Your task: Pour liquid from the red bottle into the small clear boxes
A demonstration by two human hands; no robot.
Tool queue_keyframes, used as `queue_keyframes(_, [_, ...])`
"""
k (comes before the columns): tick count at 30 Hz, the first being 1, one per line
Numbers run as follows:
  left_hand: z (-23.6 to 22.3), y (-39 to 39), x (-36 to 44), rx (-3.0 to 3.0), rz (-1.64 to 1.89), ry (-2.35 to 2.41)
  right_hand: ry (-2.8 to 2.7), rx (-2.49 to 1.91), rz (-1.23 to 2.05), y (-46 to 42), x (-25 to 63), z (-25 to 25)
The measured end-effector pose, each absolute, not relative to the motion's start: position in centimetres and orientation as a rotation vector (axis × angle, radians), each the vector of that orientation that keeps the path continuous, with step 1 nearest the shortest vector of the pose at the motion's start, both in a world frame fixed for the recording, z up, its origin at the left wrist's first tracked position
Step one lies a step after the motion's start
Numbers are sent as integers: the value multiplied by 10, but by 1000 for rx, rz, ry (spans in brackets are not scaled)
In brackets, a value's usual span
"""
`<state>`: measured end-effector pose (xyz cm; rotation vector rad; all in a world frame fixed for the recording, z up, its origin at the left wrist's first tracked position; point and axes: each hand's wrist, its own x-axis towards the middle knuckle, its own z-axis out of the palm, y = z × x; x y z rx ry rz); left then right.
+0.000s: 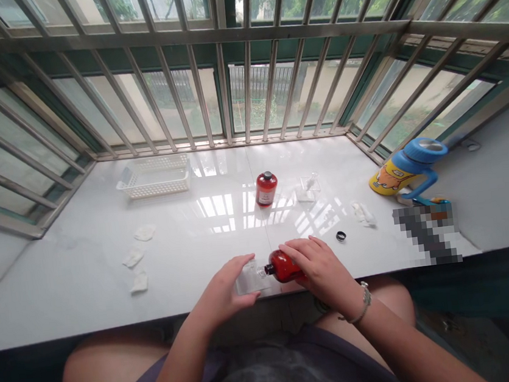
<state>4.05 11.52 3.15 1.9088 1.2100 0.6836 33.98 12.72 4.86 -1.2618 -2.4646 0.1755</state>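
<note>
My right hand (321, 266) is wrapped around a red bottle (284, 265), tipped on its side with its uncapped black neck pointing left. That neck meets the mouth of a small clear container (249, 278), and whether liquid is flowing I cannot make out. My left hand (223, 289) curves around the clear container, thumb on the near side and fingers on the far side. To the right of the tilted bottle lies a black ring-shaped cap (341, 236). A second red bottle (266, 189) with a black cap and a pale label stands upright farther back.
A white perforated basket (156, 179) sits at the back left. Crumpled white tissues (134, 257) lie on the left, another white wad (364, 214) on the right. A clear box (306, 190) stands behind. At right lies a blue-and-yellow flask (401, 169). Window bars edge the white counter (80, 278).
</note>
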Motion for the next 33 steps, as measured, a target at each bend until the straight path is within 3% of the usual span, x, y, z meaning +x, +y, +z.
queue_keyframes(33, [24,118,37,1938,657,1178,-2545,-1230,-85,129,336,63])
